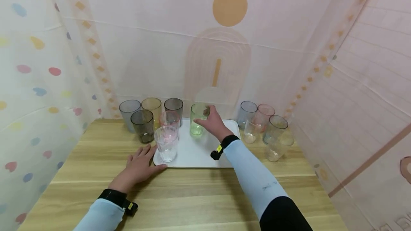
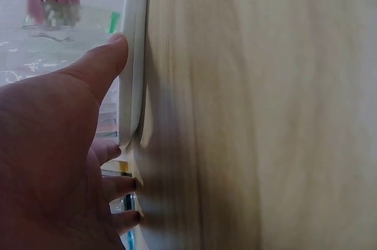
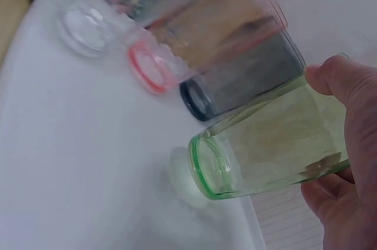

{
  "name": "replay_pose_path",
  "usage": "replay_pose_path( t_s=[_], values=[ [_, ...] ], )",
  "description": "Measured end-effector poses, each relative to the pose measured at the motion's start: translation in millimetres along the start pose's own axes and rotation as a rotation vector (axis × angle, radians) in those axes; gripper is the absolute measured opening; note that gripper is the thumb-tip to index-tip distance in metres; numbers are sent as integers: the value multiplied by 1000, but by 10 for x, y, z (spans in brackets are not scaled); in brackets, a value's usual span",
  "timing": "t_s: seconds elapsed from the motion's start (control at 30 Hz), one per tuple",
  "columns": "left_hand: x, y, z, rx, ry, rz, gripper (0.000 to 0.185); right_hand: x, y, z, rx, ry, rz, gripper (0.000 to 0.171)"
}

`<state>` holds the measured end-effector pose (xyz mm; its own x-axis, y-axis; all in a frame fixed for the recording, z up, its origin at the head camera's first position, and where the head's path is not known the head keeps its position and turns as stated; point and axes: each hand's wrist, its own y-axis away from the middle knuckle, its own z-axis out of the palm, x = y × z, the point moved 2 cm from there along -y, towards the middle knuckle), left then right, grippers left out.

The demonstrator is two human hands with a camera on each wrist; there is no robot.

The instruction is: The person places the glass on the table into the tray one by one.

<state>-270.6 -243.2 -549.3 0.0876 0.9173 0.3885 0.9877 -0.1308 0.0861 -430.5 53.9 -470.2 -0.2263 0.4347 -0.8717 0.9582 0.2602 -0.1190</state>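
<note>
Green cup on the white tray

Fingers and thumb of the right hand (image 1: 214, 124) curl around the top of the green cup (image 1: 197, 120). The cup stands on the white tray (image 1: 205, 154), toward the tray's 12 o'clock edge. In the right wrist view the hand (image 3: 347, 167) grips the green cup (image 3: 265, 144) near its rim, and the cup's bottom is just at the tray (image 3: 88, 173).

The left hand (image 1: 138, 167) lies flat on the wooden table (image 1: 192, 195) with straight fingers. It touches the tray's corner at 7 o'clock. The left wrist view shows the thumb (image 2: 100, 67) against the tray's edge (image 2: 132, 55).

A clear cup (image 1: 166, 143) stands on the tray close to the left hand. A pink cup (image 1: 169, 122) stands behind it. More cups stand on the table at 10 o'clock from the tray: grey (image 1: 129, 113), yellow (image 1: 152, 108) and two dark ones (image 1: 142, 126). Another bunch of cups (image 1: 268, 131) stands at 3 o'clock.
</note>
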Motion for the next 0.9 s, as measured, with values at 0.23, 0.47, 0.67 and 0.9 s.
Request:
replay_pose_path(
  t_s=[0.23,0.47,0.67,0.9],
  values=[
    [66,8,10,1,-4,4,113,-54,-281,-15,26,30,9,96],
    [92,26,-26,10,-9,9,110,-101,-378,60,5,11,17,99],
    [102,33,3,-10,3,-5,110,9,-431,141,15,26,52,98],
    [146,-8,19,-16,8,2,109,94,-422,137,35,48,55,100]
  ],
)
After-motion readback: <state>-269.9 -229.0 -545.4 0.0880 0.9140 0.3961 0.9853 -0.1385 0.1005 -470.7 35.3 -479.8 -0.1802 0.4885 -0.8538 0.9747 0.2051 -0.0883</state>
